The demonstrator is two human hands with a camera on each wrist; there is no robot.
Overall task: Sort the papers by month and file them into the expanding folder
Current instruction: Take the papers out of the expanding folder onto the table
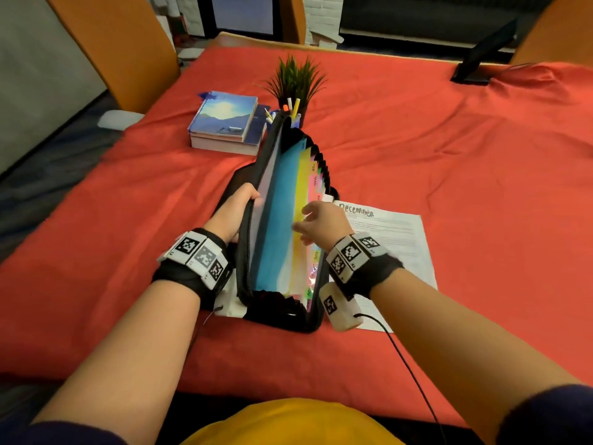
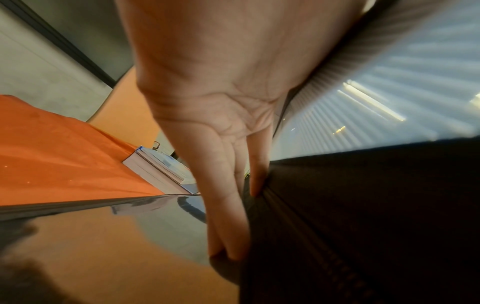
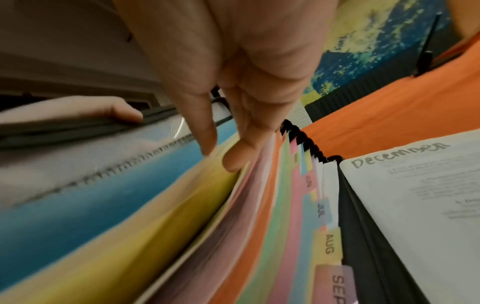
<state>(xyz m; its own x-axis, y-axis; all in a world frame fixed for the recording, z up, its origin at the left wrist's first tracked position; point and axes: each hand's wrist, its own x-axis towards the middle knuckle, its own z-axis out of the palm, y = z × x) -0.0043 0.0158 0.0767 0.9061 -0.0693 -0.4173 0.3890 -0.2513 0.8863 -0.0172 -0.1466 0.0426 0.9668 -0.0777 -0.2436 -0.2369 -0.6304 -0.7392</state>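
The black expanding folder (image 1: 276, 220) stands open on the red cloth, showing blue and yellow dividers and month tabs such as AUG (image 3: 329, 243). My left hand (image 1: 239, 208) grips its left cover at the zipper edge, thumb over the rim and fingers (image 2: 228, 232) flat along the outside of the cover (image 2: 350, 216). My right hand (image 1: 313, 221) reaches in from the right, its straight fingertips (image 3: 231, 162) touching the top edge of the yellow divider (image 3: 145, 222). A white sheet headed December (image 1: 391, 239) lies flat beside the folder on the right (image 3: 415, 185).
A stack of books (image 1: 224, 123) lies behind the folder to the left, with a potted plant (image 1: 296, 78) and a pen cup (image 1: 293, 112) behind it. A black stand (image 1: 478, 59) is at the far right. White paper (image 1: 231, 300) peeks from under the folder.
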